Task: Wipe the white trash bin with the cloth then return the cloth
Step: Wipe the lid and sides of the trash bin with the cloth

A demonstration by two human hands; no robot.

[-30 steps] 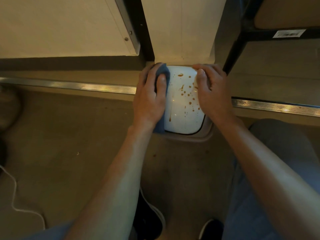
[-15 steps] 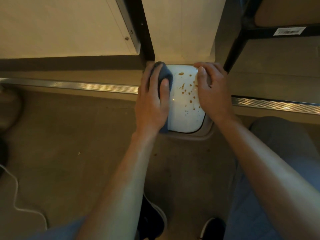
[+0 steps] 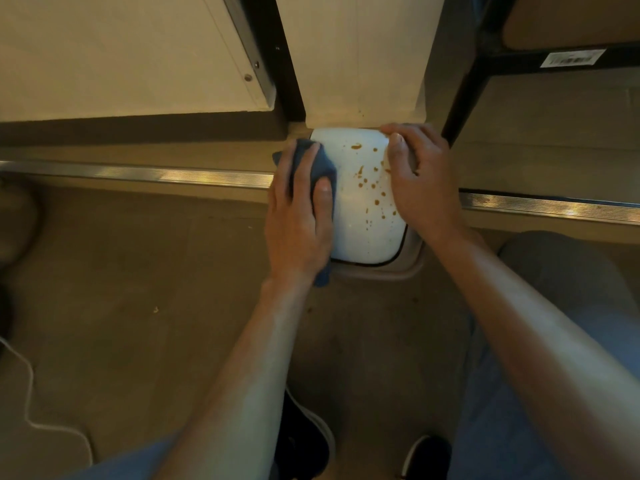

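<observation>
White cord [image 3: 20,393] trails on the floor [image 3: 121,271] far left, well apart from the work; metal strip [image 3: 156,174] runs across the floor toward the bin; left hand [image 3: 299,216] lies flat with fingers fairly straight, pressing the blue cloth [image 3: 320,164] onto the left side of the white trash bin [image 3: 360,209]; cloth is pinned under palm and fingers rather than pinched, likely so the whole pad drags across the surface; one cloth corner pokes out below the wrist; bin lid sits on the floor against the pale panel [image 3: 360,64], between the two hands; brown spots [image 3: 375,188] are scattered on its middle and right part, left part looks clean, so wiping seems partly done; right hand [image 3: 420,178] curls over the bin's right rim, thumb on top, probably steadying it against the push; black frame [image 3: 464,95] stands just right of that hand; dark shoes [image 3: 304,438] below; cloth not yet returned.
</observation>
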